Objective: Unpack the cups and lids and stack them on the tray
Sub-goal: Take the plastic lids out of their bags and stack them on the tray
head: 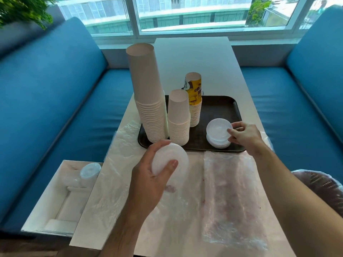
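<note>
Head view showed the left hand gripping a bundle of lids while the right hand pinched the lid stack at the tray's five o'clock corner.

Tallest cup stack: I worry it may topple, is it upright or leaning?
Upright. The tallest cup stack stands rim-down on the tray's left edge, touched by neither hand.

Three stacks of upside-down paper cups, one tall, one short and one printed yellow, stand on one dark tray, with two batches of white lids, two clear plastic bags, two hands and one box.
</note>
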